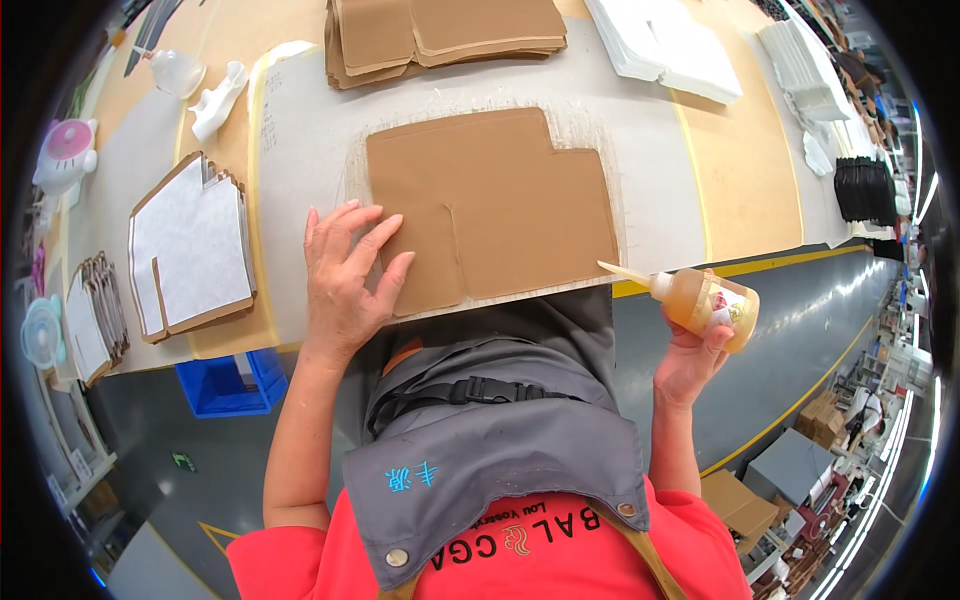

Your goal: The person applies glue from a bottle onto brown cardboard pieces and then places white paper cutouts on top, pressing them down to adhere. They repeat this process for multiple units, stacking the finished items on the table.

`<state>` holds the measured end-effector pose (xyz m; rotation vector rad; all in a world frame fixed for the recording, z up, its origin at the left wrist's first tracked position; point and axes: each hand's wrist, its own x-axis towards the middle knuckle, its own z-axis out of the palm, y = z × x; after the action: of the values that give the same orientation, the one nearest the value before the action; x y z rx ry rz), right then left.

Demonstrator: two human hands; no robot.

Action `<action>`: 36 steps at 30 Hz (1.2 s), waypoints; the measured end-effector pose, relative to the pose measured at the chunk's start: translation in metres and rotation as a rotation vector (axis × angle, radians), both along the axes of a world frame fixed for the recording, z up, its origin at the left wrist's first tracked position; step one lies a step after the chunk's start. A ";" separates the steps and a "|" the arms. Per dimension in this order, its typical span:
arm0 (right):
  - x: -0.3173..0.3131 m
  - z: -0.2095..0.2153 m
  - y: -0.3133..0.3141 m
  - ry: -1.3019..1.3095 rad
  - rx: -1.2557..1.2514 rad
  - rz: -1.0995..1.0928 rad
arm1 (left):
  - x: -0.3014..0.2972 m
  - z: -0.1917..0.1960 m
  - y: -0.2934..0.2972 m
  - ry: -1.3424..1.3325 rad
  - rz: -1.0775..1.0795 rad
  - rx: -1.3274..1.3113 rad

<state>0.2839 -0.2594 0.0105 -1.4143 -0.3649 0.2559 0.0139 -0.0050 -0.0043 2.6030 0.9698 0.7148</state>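
A flat brown panel (520,205) with a notched far right corner and a slit from its near edge lies on the table in front of me. My left hand (350,260) rests on the panel's left edge, fingers spread and holding nothing. My right hand (695,350) grips a squeeze glue bottle (705,305) of amber liquid, tilted on its side. Its long pale nozzle (622,271) points left, with the tip at the panel's near right corner. Whether the tip touches the panel, I cannot tell.
Stacked brown panels (450,40) lie at the far side, with white sheets (665,50) to their right. White-faced pieces (190,250) lie on the left, near a clear bottle (175,72) and a pink-and-white fan (68,155). A blue crate (230,385) stands below the table edge.
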 end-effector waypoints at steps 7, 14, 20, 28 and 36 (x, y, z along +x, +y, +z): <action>-0.024 -0.005 0.012 0.141 0.023 0.071 | -0.002 0.000 0.000 -0.002 -0.007 -0.002; -0.050 -0.006 0.027 0.165 0.025 0.163 | -0.003 -0.001 0.001 -0.004 -0.011 -0.012; -0.060 -0.015 0.032 0.128 0.035 0.266 | -0.004 -0.002 0.001 -0.012 -0.007 -0.022; -0.035 0.020 0.062 0.744 0.335 0.317 | -0.005 -0.001 0.002 -0.070 0.004 -0.050; -0.040 0.023 0.118 -0.194 0.034 0.427 | -0.005 0.000 0.002 -0.092 0.005 -0.089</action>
<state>0.2444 -0.1410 0.0332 -1.3205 -0.8302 0.4577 0.0085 -0.0028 -0.0039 2.4690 0.9593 0.7669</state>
